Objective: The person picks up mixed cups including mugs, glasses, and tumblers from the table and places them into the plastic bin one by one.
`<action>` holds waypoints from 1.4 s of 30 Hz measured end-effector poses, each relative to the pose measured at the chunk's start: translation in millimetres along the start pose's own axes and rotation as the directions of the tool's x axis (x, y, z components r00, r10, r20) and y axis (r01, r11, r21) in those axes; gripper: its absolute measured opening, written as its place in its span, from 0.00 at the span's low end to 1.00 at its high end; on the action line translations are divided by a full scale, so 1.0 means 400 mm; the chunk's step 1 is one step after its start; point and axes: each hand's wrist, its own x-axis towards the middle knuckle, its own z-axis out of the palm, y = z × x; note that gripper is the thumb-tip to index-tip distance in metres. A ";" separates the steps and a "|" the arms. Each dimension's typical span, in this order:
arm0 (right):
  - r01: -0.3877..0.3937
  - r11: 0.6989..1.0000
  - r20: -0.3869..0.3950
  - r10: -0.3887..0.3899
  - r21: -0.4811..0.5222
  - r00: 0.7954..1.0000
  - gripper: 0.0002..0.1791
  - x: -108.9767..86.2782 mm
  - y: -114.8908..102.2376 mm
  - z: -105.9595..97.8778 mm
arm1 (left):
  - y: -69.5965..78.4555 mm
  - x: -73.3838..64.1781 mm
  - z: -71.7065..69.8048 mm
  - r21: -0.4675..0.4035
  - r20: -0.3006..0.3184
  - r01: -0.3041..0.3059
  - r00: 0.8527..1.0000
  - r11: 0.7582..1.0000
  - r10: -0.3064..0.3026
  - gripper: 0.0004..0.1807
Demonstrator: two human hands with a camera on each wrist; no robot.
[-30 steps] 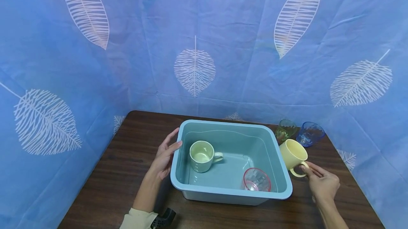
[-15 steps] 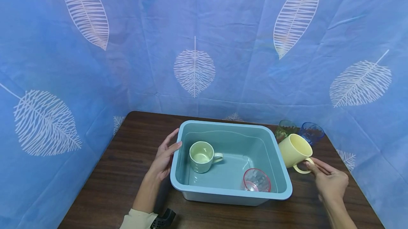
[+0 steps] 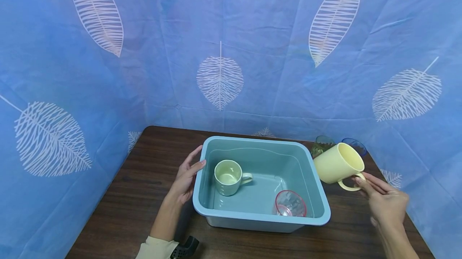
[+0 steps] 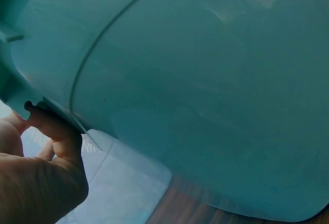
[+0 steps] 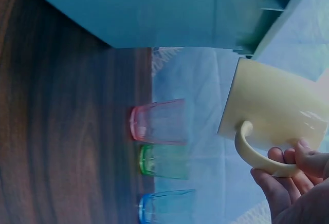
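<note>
Yellow mug (image 3: 333, 166), its handle (image 5: 250, 156) pinched in my right hand (image 3: 388, 205), hangs tilted just right of the tub (image 3: 260, 215), mouth turned to the right. My left hand (image 3: 185, 181) holds the tub at its left rim. As I have only the handle, I judge the mug could swing and knock the tub, or, if I reached too far, topple the green glass (image 5: 167, 161) or blue glass (image 5: 169, 207) on the bench (image 3: 137, 179).

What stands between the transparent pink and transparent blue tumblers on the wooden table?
The right wrist view shows a transparent green tumbler standing between the pink tumbler and the blue tumbler.
</note>
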 end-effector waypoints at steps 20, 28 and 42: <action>0.029 0.934 0.139 -0.084 0.356 0.987 0.09 -0.007 -0.105 -0.010 | -0.001 0.006 -0.004 -0.003 0.011 -0.002 1.000 1.000 0.002 0.32; 0.051 0.905 0.157 -0.128 0.422 0.979 0.09 -0.015 -0.146 0.010 | -0.003 0.008 -0.004 -0.005 0.013 -0.008 1.000 1.000 0.008 0.32; 0.071 0.899 0.243 -0.192 0.431 0.951 0.12 -0.062 -0.163 0.046 | -0.008 0.012 -0.008 -0.007 0.019 -0.012 1.000 1.000 0.012 0.33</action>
